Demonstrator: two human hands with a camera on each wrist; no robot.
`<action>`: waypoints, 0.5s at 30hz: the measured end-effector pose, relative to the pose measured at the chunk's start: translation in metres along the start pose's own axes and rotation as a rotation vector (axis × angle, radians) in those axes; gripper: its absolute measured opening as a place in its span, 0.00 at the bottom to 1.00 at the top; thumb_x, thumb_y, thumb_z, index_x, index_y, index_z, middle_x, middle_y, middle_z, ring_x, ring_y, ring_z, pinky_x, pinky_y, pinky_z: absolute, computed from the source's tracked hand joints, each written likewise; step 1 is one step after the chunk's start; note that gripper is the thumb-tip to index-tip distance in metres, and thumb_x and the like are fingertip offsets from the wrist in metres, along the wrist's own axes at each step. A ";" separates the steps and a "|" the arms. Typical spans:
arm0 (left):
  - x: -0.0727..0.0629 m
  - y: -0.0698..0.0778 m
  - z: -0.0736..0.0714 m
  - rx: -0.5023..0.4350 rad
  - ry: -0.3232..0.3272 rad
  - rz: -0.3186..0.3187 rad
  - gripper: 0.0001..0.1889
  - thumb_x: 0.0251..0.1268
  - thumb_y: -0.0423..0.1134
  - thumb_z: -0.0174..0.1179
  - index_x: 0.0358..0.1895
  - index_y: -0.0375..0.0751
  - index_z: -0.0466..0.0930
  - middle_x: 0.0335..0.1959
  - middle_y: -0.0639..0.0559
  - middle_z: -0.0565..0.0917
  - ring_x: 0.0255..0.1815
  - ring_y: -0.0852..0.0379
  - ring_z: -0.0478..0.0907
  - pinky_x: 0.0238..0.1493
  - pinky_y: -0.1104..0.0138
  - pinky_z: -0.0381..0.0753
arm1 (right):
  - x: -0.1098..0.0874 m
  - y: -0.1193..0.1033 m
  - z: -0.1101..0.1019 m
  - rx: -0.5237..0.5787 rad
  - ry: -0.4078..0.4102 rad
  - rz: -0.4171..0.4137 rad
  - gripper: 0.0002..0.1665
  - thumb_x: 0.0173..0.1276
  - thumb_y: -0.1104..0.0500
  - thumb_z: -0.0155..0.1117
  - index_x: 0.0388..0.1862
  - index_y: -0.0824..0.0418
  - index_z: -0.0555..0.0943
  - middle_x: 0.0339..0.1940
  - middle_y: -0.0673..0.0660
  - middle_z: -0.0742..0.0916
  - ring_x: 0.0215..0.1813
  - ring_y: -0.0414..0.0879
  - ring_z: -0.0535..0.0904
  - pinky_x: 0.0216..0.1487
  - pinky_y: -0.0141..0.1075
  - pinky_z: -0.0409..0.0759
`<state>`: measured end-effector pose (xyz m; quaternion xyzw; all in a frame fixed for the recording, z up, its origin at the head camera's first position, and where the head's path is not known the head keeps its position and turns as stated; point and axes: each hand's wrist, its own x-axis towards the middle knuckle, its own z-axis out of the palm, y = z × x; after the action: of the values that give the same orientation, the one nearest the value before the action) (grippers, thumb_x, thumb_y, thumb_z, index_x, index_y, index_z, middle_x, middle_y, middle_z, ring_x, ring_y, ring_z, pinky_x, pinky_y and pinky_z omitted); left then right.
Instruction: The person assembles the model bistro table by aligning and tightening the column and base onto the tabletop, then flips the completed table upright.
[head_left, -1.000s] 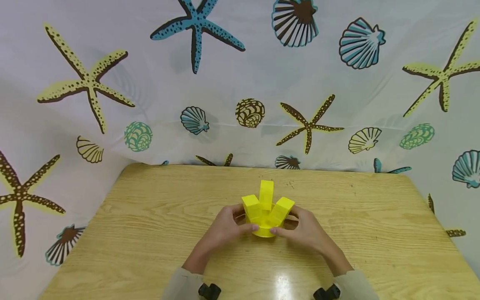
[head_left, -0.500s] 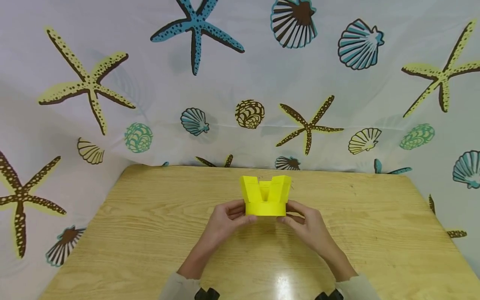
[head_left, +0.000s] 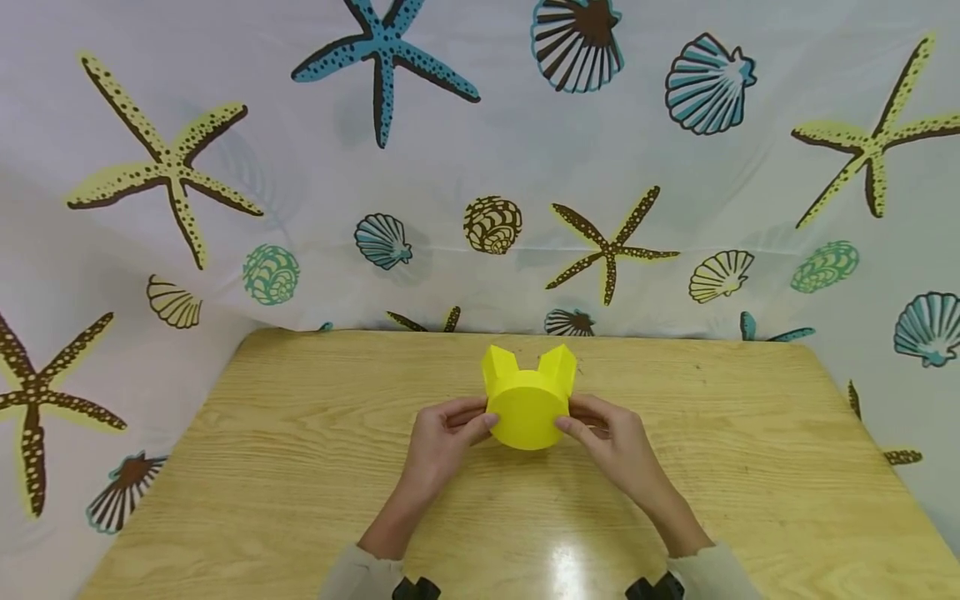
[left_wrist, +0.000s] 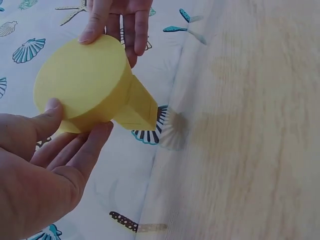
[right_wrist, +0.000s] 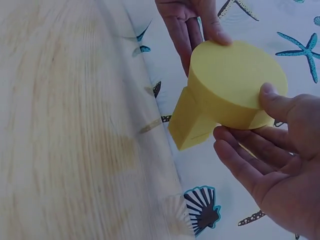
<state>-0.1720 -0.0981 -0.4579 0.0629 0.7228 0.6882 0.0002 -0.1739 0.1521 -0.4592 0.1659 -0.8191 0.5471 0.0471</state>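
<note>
A yellow object with a flat round base and blocky prongs (head_left: pixel 527 414) is held up above the table, its smooth disc face turned toward the head camera. Two prongs point up and away behind the disc. My left hand (head_left: pixel 442 442) pinches its left rim, thumb on the disc face and fingers behind. On the opposite rim my right hand (head_left: pixel 615 437) grips it the same way. The left wrist view shows the disc (left_wrist: pixel 82 75) with one prong sticking out beneath; the right wrist view shows the disc (right_wrist: pixel 237 75) and a prong from the other side.
A light wooden table (head_left: pixel 300 467) lies under both hands. Behind it and at the sides hangs a white cloth (head_left: pixel 450 167) printed with starfish and shells. Black wrist cameras (head_left: pixel 416 588) sit at the sleeves.
The yellow object has been lifted and tipped back, so its prongs, first facing up toward the camera, now point away and the round base shows. Both hands have kept hold.
</note>
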 end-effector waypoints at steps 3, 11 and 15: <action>0.000 0.000 0.001 -0.027 0.023 0.012 0.16 0.67 0.29 0.67 0.56 0.28 0.84 0.52 0.35 0.86 0.51 0.43 0.87 0.48 0.60 0.88 | 0.001 -0.002 0.001 0.016 0.033 0.021 0.19 0.70 0.53 0.72 0.55 0.61 0.86 0.49 0.56 0.90 0.49 0.47 0.88 0.50 0.35 0.87; 0.001 -0.008 0.011 -0.021 0.065 0.099 0.18 0.62 0.27 0.72 0.56 0.34 0.84 0.53 0.40 0.85 0.52 0.45 0.86 0.50 0.65 0.87 | 0.001 -0.001 0.000 0.091 0.154 0.050 0.18 0.65 0.57 0.77 0.51 0.63 0.84 0.45 0.57 0.90 0.46 0.48 0.88 0.47 0.34 0.87; 0.000 -0.010 0.015 -0.039 0.046 0.114 0.20 0.63 0.27 0.70 0.59 0.36 0.83 0.53 0.40 0.83 0.52 0.44 0.85 0.50 0.65 0.87 | 0.003 0.000 -0.003 0.087 0.149 0.015 0.19 0.67 0.59 0.76 0.54 0.61 0.83 0.45 0.57 0.89 0.46 0.49 0.88 0.47 0.33 0.87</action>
<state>-0.1721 -0.0838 -0.4683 0.0879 0.7042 0.7025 -0.0543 -0.1772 0.1537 -0.4568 0.1204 -0.7899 0.5935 0.0964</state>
